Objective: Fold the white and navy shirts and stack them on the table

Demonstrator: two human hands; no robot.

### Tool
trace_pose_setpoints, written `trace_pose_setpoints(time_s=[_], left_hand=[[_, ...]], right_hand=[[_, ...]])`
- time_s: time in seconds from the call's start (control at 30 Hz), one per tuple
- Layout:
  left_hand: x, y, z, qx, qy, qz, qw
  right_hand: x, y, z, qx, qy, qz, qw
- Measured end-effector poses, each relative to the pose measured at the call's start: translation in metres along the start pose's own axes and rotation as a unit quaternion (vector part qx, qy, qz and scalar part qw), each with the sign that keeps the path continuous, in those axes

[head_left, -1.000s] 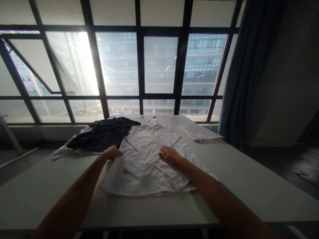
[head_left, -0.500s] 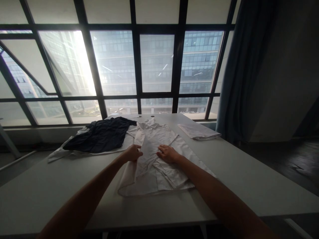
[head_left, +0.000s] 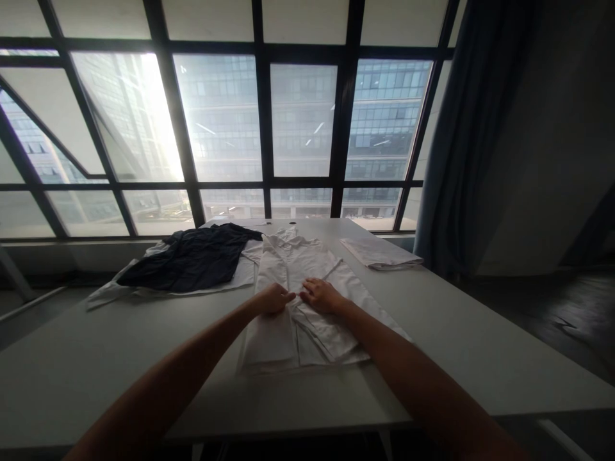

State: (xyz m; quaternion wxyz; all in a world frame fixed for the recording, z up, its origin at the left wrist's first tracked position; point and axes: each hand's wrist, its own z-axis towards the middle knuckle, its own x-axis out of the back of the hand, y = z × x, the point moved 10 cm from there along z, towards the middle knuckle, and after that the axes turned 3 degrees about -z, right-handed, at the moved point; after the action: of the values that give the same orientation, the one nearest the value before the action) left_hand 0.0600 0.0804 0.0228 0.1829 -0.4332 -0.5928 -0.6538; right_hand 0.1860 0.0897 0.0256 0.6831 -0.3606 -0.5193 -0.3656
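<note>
A white shirt (head_left: 307, 269) lies on the grey table (head_left: 471, 346), collar toward the window, with its left side folded over the middle. My left hand (head_left: 275, 298) is closed on that folded edge and rests on the shirt. My right hand (head_left: 321, 295) lies flat and open on the middle of the shirt, fingertips almost touching the left hand. Both forearms reach in from the near edge.
A dark navy garment (head_left: 192, 259) lies crumpled over white cloth at the far left. A folded white cloth (head_left: 379, 253) sits at the far right. Large windows stand behind the table, and a dark curtain (head_left: 461, 134) hangs on the right.
My left hand has carried the shirt's left side rightward over the middle, so the shirt is now narrower. My right hand stayed pressed on the shirt.
</note>
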Motion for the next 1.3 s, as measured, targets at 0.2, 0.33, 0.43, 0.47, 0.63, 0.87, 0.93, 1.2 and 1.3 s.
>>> trace_pose_setpoints(time_s=[0.2, 0.33, 0.43, 0.47, 0.63, 0.87, 0.93, 1.2, 1.3], left_hand=[[0.026, 0.004, -0.018, -0.095, 0.086, 0.177, 0.976], [-0.006, -0.011, -0.036, -0.107, 0.020, 0.237, 0.965], [-0.022, -0.012, -0.052, -0.128, -0.014, 0.241, 0.962], [-0.024, -0.010, -0.057, -0.135, -0.015, 0.243, 0.960], [-0.025, 0.000, -0.073, -0.154, 0.003, 0.245, 0.957], [-0.011, 0.002, -0.066, -0.206, -0.017, 0.197, 0.958], [0.004, -0.002, -0.048, -0.215, -0.053, 0.144, 0.964], [0.104, -0.052, 0.099, -0.085, 0.149, 0.191, 0.966], [0.112, -0.061, 0.149, -0.079, 0.151, 0.201, 0.965]], right_hand=[[0.009, -0.004, 0.002, -0.003, 0.051, 0.008, 0.999], [0.007, -0.004, 0.003, -0.002, 0.057, 0.017, 0.998], [0.005, -0.003, 0.003, -0.005, 0.056, 0.016, 0.998], [0.005, -0.003, 0.003, -0.005, 0.056, 0.014, 0.998], [0.010, -0.011, 0.002, -0.009, 0.059, 0.008, 0.998], [0.011, -0.066, 0.001, 0.179, 0.024, 0.054, 0.982], [0.009, -0.077, 0.001, 0.215, -0.006, 0.049, 0.975], [0.023, -0.082, 0.035, 0.198, 0.003, 0.003, 0.980], [0.015, -0.078, 0.041, 0.216, -0.011, 0.015, 0.976]])
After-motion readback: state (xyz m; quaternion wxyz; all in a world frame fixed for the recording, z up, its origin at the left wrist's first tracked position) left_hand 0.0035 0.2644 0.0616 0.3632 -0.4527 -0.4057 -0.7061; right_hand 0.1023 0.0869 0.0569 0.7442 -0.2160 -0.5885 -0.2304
